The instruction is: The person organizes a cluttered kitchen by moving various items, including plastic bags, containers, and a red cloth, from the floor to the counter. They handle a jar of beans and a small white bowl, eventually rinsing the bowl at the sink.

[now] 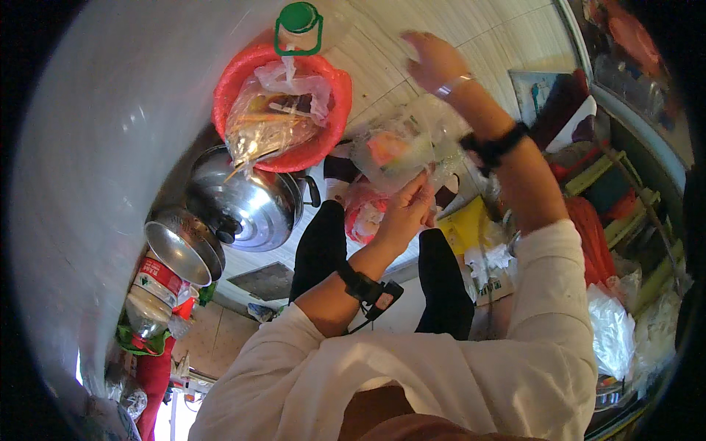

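Note:
My left hand (405, 206) pinches the edge of a clear plastic bag (394, 157) between thumb and fingers. Something orange and pale green shows blurrily through the film. My right hand (438, 63) is raised over the floor, beyond the bag and to its right; motion blurs it, and its fingers look apart with nothing in them. Below the clear bag, between my feet, sits a red plastic bag (353, 212) with whitish contents, partly hidden by my left hand.
At the left stand a red basin (339, 105) holding plastic-wrapped sticks, a lidded steel pot (259, 209) and a metal strainer bowl (179, 248). A green-capped jug (298, 22) is behind the basin. A yellow bag (469, 223) and shelving (634, 220) with bags lie at the right.

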Demonstrator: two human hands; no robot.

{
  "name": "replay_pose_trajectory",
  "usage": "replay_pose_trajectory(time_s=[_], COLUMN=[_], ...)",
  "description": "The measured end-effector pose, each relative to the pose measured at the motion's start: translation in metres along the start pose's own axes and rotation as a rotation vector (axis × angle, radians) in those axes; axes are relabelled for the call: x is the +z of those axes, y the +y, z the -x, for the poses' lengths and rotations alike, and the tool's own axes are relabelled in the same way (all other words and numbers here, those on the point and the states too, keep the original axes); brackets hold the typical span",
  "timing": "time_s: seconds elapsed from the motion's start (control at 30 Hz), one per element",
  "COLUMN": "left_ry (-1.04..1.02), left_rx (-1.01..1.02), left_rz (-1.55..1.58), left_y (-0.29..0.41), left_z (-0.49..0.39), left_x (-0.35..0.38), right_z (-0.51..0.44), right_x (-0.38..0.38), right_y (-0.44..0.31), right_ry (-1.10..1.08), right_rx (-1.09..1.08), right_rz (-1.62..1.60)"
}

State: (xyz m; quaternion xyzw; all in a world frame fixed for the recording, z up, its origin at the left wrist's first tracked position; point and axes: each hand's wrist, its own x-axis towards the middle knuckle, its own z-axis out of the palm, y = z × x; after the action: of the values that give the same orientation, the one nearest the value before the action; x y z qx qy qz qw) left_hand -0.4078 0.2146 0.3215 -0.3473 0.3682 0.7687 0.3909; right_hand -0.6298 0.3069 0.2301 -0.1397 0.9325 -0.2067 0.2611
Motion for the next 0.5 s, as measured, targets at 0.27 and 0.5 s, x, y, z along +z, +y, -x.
replay_pose_trajectory(time_s=[0.27,0.5], left_ry=[0.083,0.139], left_rx=[-0.034,0.031], left_rz=[0.002,0.197], left_y=[0.011,0.021], left_z=[-0.001,0.001], left_x=[0.007,-0.003], right_z=[-0.078,0.073], right_x=[0.045,-0.090], right_y=[-0.077,0.121], right_ry=[0.185,0.279], right_rx=[0.278,0.012], right_rz=[-0.682,-1.612])
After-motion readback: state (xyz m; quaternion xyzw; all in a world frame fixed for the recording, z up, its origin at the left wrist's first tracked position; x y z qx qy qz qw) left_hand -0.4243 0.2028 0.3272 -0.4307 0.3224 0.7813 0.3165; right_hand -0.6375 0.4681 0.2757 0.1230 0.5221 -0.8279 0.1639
